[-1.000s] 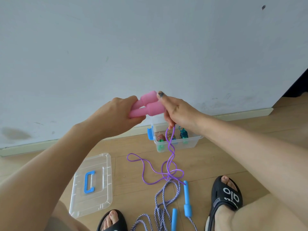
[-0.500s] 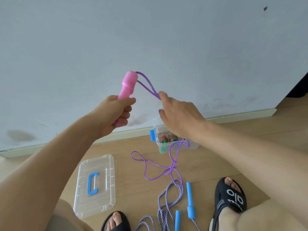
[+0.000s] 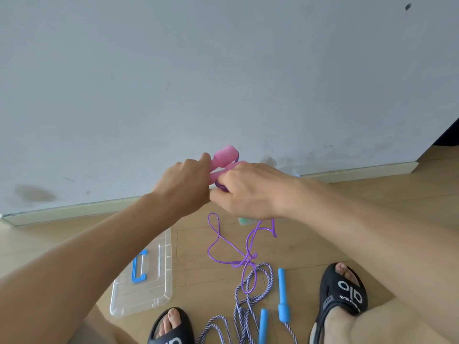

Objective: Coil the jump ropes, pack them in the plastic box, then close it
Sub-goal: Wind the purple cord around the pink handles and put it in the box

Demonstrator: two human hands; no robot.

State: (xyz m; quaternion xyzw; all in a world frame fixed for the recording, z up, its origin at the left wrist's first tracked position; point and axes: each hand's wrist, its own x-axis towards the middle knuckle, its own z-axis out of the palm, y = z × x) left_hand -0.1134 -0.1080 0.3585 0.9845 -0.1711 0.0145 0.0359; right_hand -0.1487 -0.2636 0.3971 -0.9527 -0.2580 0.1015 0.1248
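Pink foam handles (image 3: 224,162), the pair held together, sit in the left hand (image 3: 185,186), whose fingers are curled round them up in front of the wall. The right hand (image 3: 248,192) is closed on the purple cord (image 3: 229,247) just beside the handles, seemingly laying a turn round them; exactly how the fingers pinch it is hidden by the back of the hand. Most of the cord hangs down and lies in a loose tangle on the wooden floor (image 3: 310,244), crossing the striped rope (image 3: 244,311) with blue handles (image 3: 282,296). The plastic box is almost wholly hidden behind the right hand, near the skirting; its clear lid (image 3: 159,291) lies apart to the left. Judgement: coiling of the first rope is barely begun. To do it well, keep the handles clamped parallel, feed cord with even tension, lay turns side by side, and lift the slack clear of the striped rope before it snags or drags it along.
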